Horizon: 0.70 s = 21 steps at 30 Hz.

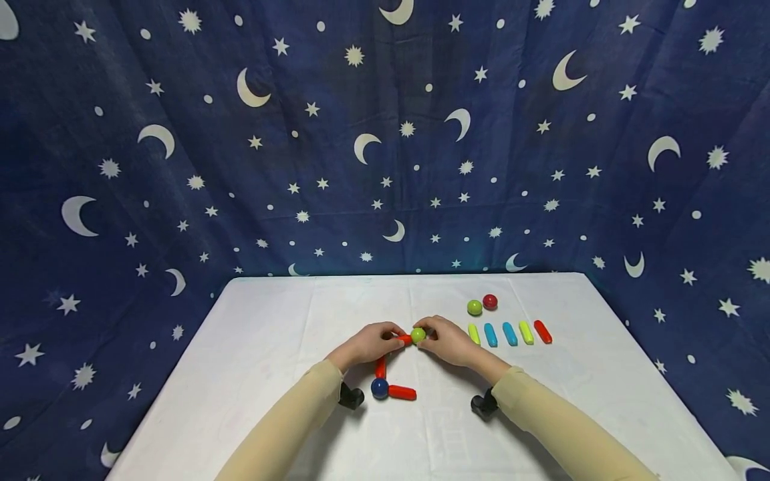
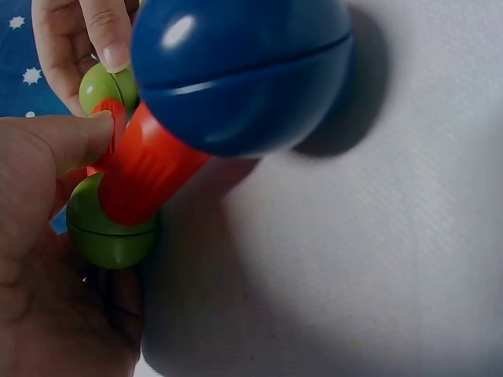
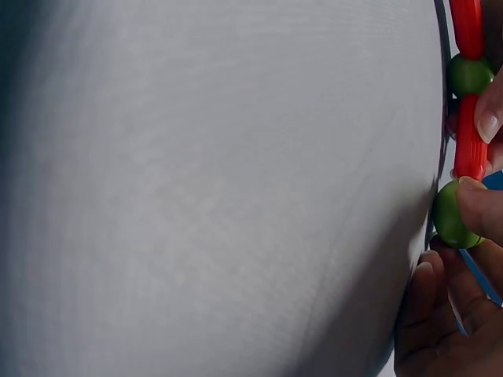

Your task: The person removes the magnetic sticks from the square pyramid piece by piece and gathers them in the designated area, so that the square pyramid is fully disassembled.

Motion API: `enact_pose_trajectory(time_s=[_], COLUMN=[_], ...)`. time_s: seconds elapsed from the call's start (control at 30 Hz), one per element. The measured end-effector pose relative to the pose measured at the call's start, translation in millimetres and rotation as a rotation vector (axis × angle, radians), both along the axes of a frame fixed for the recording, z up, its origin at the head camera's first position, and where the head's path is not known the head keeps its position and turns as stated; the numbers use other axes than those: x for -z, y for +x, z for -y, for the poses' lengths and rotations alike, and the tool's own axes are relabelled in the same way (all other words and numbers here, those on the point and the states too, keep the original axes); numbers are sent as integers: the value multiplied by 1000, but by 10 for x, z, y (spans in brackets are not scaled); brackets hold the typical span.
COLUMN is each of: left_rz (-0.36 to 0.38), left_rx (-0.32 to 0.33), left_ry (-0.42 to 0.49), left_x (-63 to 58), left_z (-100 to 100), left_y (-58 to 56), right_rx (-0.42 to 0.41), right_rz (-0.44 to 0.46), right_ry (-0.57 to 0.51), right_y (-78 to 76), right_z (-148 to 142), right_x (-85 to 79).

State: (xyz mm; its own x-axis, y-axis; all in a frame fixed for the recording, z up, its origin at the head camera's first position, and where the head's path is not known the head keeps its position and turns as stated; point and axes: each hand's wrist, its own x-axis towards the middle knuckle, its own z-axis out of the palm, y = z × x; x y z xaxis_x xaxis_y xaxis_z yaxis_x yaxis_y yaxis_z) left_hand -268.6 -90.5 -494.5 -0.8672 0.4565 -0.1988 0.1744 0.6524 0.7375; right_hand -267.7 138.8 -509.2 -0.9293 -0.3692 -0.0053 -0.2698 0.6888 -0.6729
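My left hand (image 1: 368, 343) pinches a red rod (image 3: 471, 149) between thumb and fingers. At one end of that rod is a green ball (image 2: 114, 236), which the left hand covers in the head view. Its other end meets a second green ball (image 1: 418, 335), pinched by my right hand (image 1: 450, 342). From the covered green ball another red rod (image 1: 381, 368) runs toward me to a dark blue ball (image 1: 379, 388). A third red rod (image 1: 402, 393) sticks out rightward from the blue ball.
Right of the hands, a row of loose rods lies on the white table (image 1: 289, 314): light green and blue ones, with a red rod (image 1: 543, 332) at the end. Behind them sit a green ball (image 1: 474, 307) and a red ball (image 1: 490, 302). A starry blue cloth (image 1: 337, 153) hangs behind.
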Motion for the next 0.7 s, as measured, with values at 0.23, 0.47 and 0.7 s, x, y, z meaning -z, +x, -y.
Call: enact_pose_trajectory(time_s=[0.23,0.47,0.7], left_rz=[3,22,26], left_rx=[4,0,6], left_ry=[-4,-11,-16], left_x=[-15,-22,-30], left_z=[-2,6,-6], left_y=[1,3,-1], right_rx=[-33,-65,-74], right_rz=[14,30,61], right_ry=[-3,-4,15], right_y=[-22,-24,-7], right_z=[-35,-50,-56], right_x=[11,-10,-58])
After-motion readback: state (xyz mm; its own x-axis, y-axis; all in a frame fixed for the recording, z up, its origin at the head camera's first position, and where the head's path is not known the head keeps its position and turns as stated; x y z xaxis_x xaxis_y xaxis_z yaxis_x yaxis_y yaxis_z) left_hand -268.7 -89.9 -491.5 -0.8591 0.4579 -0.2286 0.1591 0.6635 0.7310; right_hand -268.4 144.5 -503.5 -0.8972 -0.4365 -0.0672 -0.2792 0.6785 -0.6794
